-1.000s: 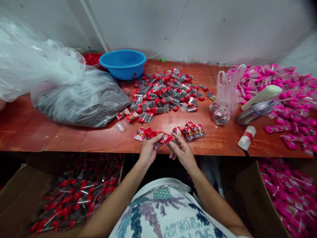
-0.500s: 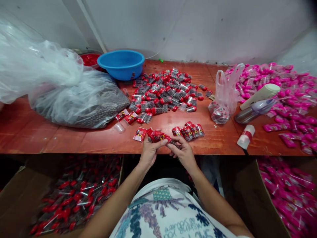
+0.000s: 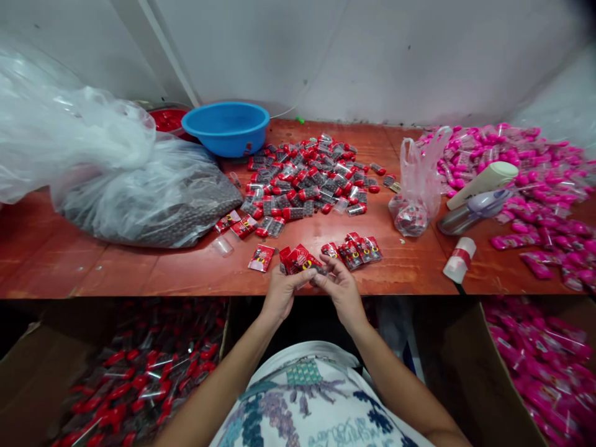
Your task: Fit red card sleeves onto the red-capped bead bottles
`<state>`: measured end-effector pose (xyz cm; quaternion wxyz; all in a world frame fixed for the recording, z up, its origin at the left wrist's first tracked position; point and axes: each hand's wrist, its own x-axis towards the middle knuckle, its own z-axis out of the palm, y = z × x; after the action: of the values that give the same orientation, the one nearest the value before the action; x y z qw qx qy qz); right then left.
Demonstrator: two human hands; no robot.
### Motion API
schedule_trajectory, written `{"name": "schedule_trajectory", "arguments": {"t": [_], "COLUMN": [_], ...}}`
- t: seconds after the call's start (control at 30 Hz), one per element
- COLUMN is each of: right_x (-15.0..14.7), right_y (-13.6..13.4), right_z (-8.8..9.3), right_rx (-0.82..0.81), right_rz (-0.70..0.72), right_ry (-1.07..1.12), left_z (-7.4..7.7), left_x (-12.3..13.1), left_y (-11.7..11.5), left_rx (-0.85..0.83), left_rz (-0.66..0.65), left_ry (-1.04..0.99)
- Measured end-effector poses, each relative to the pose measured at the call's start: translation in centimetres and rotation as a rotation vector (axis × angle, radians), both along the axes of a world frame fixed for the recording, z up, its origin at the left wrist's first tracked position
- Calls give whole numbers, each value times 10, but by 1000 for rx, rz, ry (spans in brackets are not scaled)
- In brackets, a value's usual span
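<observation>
At the table's front edge my left hand (image 3: 279, 293) is closed around several small red printed packets (image 3: 300, 257), which fan out above its thumb. My right hand (image 3: 342, 292) has its thumb and fingers pinched at the right end of these packets, close to my left thumb. Something dark shows between the fingertips there, partly hidden. One loose red packet (image 3: 261, 257) lies just left of my hands. Beyond my right fingers is a cluster of red packets (image 3: 356, 250) with dark contents.
A pile of red-capped clear tubes (image 3: 310, 177) lies behind my hands. Left are a blue basin (image 3: 226, 127) and a plastic bag of dark beads (image 3: 153, 198). Right are a small plastic bag (image 3: 414, 192), bottle (image 3: 475, 211), white roll (image 3: 460, 259) and pink items (image 3: 507, 161). Boxes sit below.
The held packets have turned from lying slanted across both hands to standing more upright in my left hand. My right fingers have shifted around their right end. The view has tilted slightly.
</observation>
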<state>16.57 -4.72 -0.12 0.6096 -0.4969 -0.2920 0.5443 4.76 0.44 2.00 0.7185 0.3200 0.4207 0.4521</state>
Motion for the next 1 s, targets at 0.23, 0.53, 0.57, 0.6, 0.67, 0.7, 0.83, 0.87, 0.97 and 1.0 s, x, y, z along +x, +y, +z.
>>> {"name": "schedule_trajectory", "arguments": {"t": [0.23, 0.53, 0.57, 0.6, 0.67, 0.7, 0.83, 0.87, 0.97, 1.0], "right_x": [9, 18, 22, 28, 43, 51, 86, 93, 110, 115], "right_y": [4, 8, 7, 6, 5, 4, 8, 11, 27, 33], "right_z": [-5, -13, -17, -21, -29, -32, -31, -29, -20, -17], "right_rx": [138, 179, 167, 153, 119, 103, 68, 59, -16, -54], "right_rz": [154, -31, -57, -77, -100, -108, -143, -132, 18, 97], "right_ry": [-277, -544, -574, -624, -783, -884, -1268, -1345, -1491, -1504], "left_z": [2, -11, -15, -19, -29, -34, -48, -49, -49, -49], "left_x": [-5, 1, 1, 2, 4, 6, 16, 20, 33, 38], "left_y": [5, 10, 13, 15, 19, 21, 24, 25, 29, 31], "left_rx": [-38, -112, -119, -131, -161, -171, -155, -148, -137, -134], "left_rz": [37, 5, 4, 5, 7, 14, -4, -20, -93, -125], "left_ry": [-25, -58, -55, -45, -10, 9, 71, 86, 143, 162]}}
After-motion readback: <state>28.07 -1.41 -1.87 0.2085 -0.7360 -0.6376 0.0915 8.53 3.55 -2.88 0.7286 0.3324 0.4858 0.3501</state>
